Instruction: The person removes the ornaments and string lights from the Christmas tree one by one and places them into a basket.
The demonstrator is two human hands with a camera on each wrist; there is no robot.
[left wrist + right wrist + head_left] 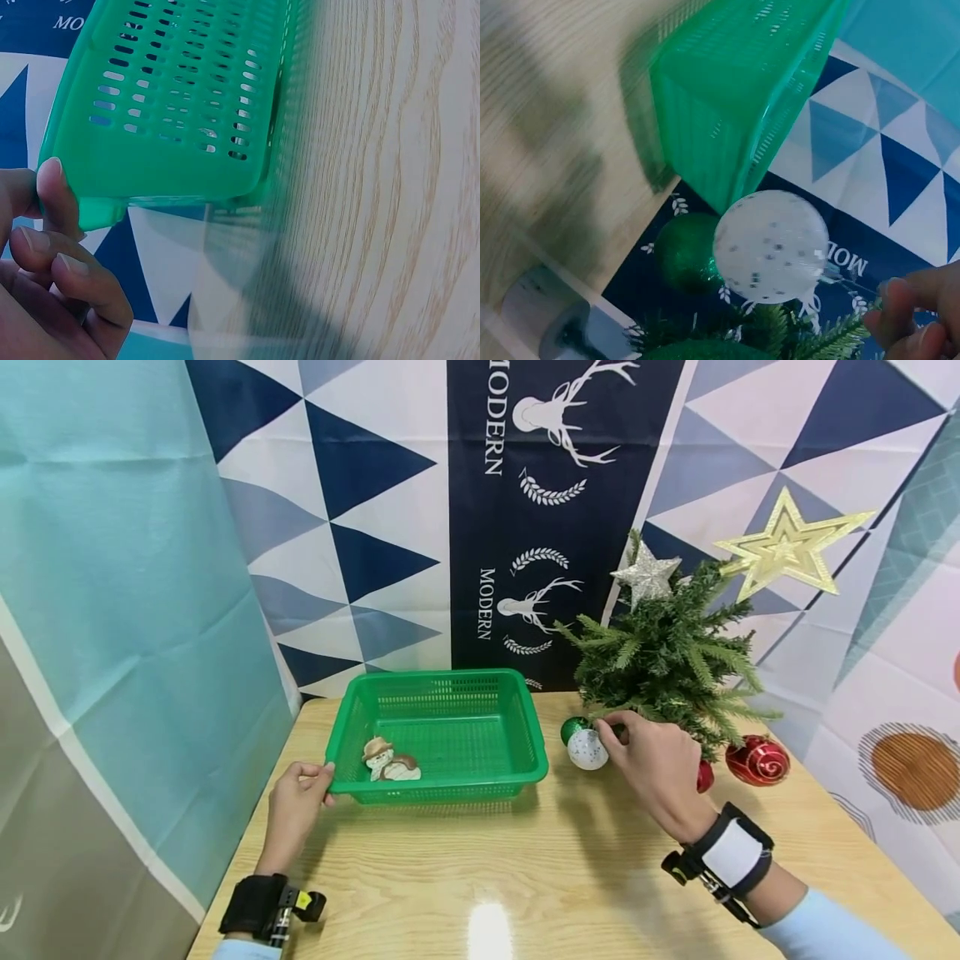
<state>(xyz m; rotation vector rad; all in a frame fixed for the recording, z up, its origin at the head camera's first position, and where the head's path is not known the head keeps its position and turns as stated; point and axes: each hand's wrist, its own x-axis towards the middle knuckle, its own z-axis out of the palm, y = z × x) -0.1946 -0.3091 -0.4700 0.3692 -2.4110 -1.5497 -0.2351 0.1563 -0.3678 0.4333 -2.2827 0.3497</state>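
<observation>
In the head view my left hand [295,806] pinches the near left corner of a green plastic basket [442,792]. Inside the basket, at its left, lies a snowman ornament [392,762] with a brown hat. My right hand [656,764] pinches the top of a white speckled bauble [587,750] by its thin hanging string, which shows in the right wrist view beside the bauble [771,246]. Just behind it is a green bauble [573,729]. Above and beyond the right hand stands a small Christmas tree [667,652].
The tree carries a silver star [647,575], a gold star [787,545] and red baubles, one a large swirled red bauble [757,761] at the right. Patterned cloth [375,485] hangs behind the wooden table [420,868]. A pale round tree base [544,311] shows in the right wrist view.
</observation>
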